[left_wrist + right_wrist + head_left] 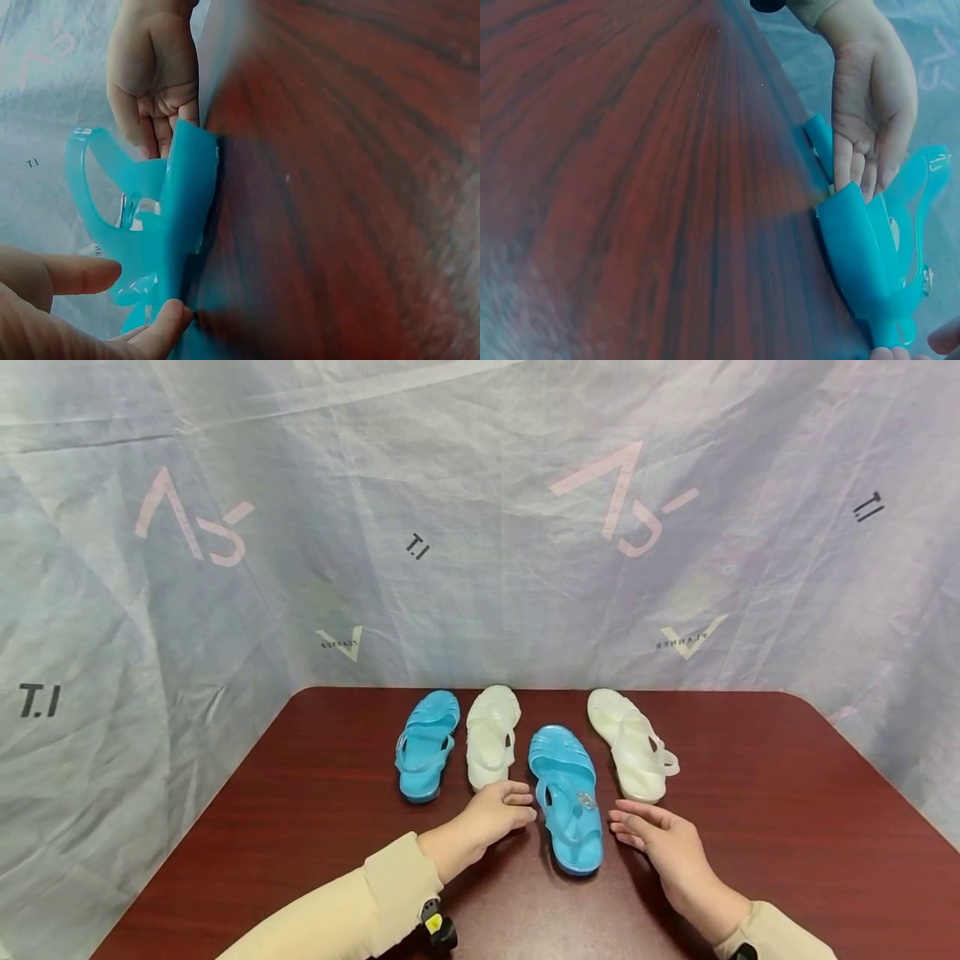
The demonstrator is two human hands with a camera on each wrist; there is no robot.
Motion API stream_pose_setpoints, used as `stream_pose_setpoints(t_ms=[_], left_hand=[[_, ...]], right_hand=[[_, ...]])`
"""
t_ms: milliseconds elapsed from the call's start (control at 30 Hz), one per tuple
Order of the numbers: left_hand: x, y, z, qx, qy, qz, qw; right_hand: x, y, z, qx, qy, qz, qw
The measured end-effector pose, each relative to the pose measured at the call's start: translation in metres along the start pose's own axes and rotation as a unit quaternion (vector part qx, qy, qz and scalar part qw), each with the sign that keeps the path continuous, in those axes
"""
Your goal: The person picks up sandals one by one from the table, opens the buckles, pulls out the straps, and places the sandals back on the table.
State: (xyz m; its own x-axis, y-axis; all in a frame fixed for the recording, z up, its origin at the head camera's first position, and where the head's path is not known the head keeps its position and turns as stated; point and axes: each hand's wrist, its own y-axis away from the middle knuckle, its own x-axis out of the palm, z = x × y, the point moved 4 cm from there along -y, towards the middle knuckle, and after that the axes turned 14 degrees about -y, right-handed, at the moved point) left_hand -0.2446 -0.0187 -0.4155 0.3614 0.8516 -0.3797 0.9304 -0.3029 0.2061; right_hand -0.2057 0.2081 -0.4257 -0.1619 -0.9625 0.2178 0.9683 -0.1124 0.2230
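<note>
A blue jelly sandal [567, 797] with a clear ornament on its strap lies on the table between my two hands, toe pointing away. To its left is my left hand [495, 814], fingers loosely extended toward its side and overlapping the heel end of a white sandal [491, 735]. My right hand [663, 843] is at the right, its relaxed fingers pointing at the blue sandal's heel half. In the left wrist view, the thumb and a finger of the left hand come close to the sandal's sole [191, 195]. Neither hand grips anything.
Another blue sandal [427, 747] lies at the back left, beside the white one. A second white sandal [632, 743] lies at the back right, just beyond the right hand's fingertips. The dark red wooden table [315, 827] meets a grey printed cloth [480, 527] at its far edge.
</note>
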Motion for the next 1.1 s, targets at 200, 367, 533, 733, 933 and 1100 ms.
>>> stream_pose_setpoints(t_ms=[200,367,533,733,933,1100], left_hand=[[0.003,0.002,0.004,0.014,0.011,0.007,0.9998],[0.008,0.005,0.007,0.025,0.041,0.005,0.9988],[0.016,0.01,0.009,0.026,0.068,-0.012,0.9973],[0.025,0.015,0.008,0.027,0.085,-0.029,0.9956],[0.033,0.017,0.007,0.023,0.094,-0.035,0.9947],[0.037,0.016,0.006,0.023,0.083,-0.047,0.9952]], right_hand=[[0.0,0.0,0.0,-0.005,0.005,0.003,1.0],[0.001,-0.001,-0.002,-0.008,0.003,0.01,0.9999],[0.007,0.003,-0.006,0.012,-0.002,0.025,0.9996],[0.014,0.007,-0.009,0.027,-0.013,0.046,0.9985],[0.018,0.008,-0.013,0.032,-0.018,0.054,0.9979],[0.019,0.01,-0.015,0.034,-0.003,0.058,0.9977]])
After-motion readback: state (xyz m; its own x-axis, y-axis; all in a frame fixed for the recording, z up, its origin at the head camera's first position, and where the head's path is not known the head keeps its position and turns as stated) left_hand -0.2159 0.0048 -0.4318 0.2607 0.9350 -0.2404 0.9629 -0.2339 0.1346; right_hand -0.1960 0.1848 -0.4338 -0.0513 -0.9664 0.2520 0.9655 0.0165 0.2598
